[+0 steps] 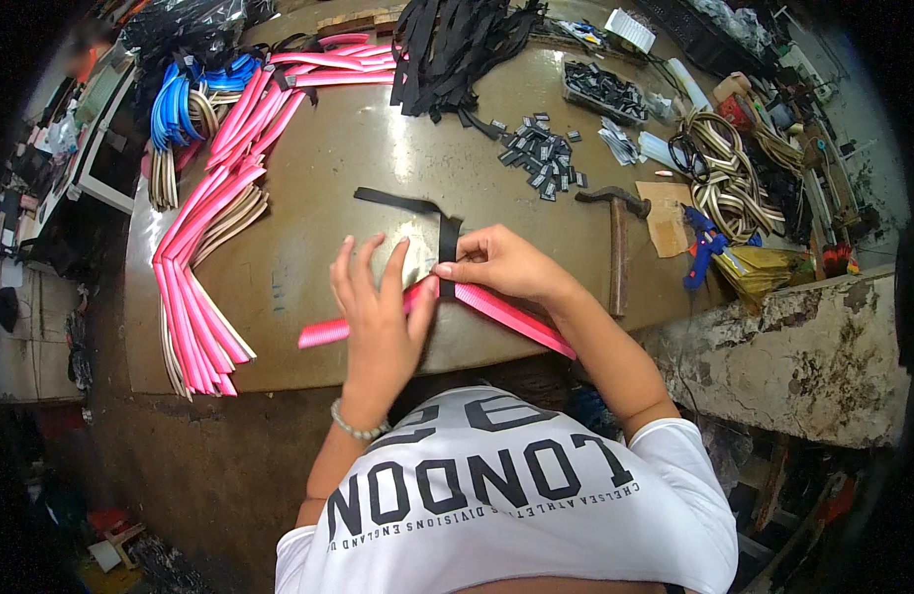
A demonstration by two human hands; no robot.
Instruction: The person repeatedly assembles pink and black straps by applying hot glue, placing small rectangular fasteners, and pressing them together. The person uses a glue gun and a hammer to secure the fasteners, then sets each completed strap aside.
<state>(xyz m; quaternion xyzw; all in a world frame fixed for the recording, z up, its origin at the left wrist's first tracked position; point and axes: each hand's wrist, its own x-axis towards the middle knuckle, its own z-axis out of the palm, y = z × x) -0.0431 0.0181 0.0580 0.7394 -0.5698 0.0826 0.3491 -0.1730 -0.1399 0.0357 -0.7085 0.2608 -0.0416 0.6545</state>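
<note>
A pink ribbed strip (516,320), bent at its middle, lies at the front of the table. A black webbing strap (450,241) crosses it at the bend, its loose tail trailing to the far left. My left hand (376,312) is over the strip's left half; its thumb presses at the bend, with the other fingers spread. Thumb and fingertips of my right hand (501,263) pinch the strap at the crossing, close to my left thumb. Whether the strap wraps fully round the strip is hidden by my fingers.
Pink strips (194,267) are stacked at the left, beside blue ones (180,104). Black straps (457,49) pile at the back. Small black tags (541,153), a hammer (618,247), a blue glue gun (704,243) and coiled cords (729,173) lie to the right.
</note>
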